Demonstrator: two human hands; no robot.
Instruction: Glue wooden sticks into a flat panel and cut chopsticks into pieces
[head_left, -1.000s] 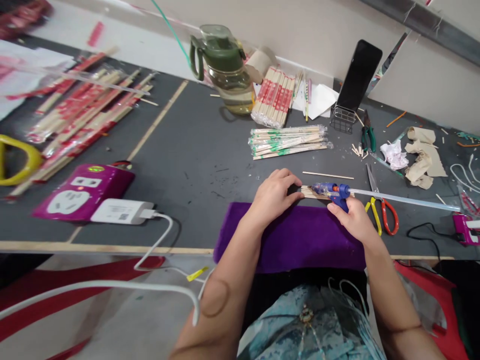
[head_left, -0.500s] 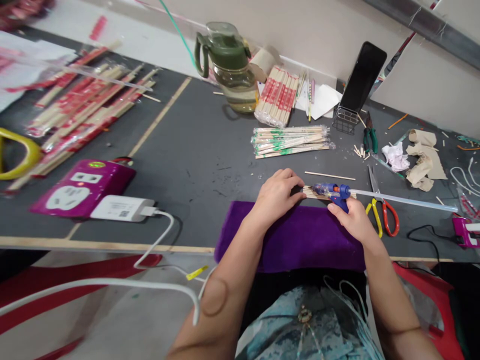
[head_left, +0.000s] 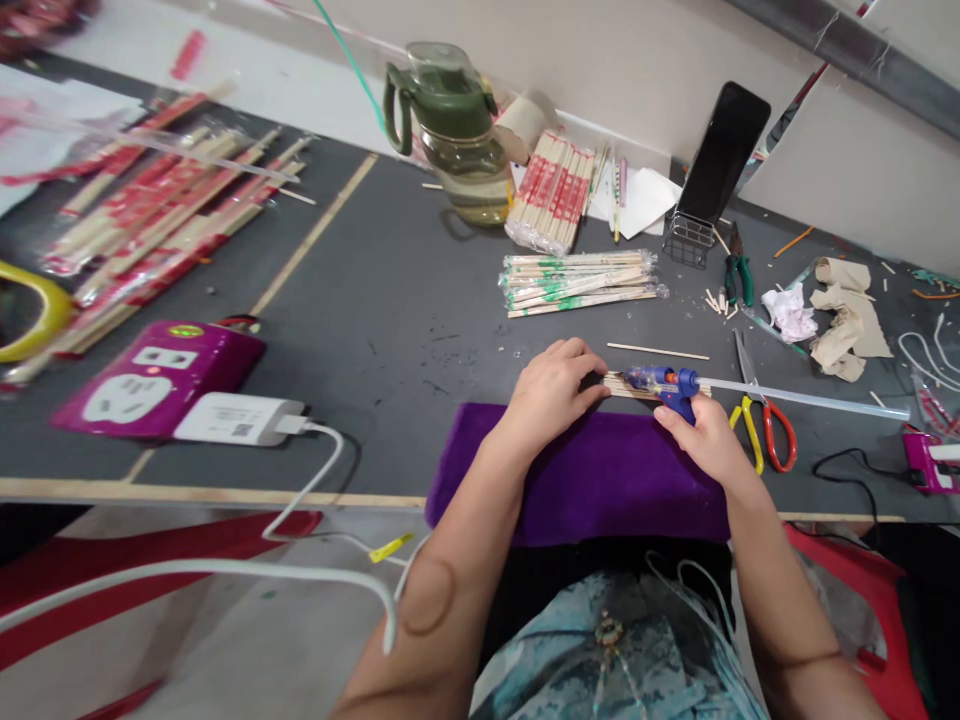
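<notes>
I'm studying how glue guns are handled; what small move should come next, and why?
Perhaps draw the glue gun rightward along the sticks: the right hand holds it, its nozzle close to them, and the left hand covers their left end.

Desk [head_left: 337, 300]: dark grey top, pale wood strip [head_left: 315, 235] crossing at left, similar trim on near edge. Far side: off-white wall [head_left: 622, 70]; grey rail [head_left: 877, 60] slanting, far right. Floor [head_left: 247, 630] pale grey. Red furniture [head_left: 840, 560] near right, more near left; type unclear. Lighting indoor, shadows soft.
</notes>
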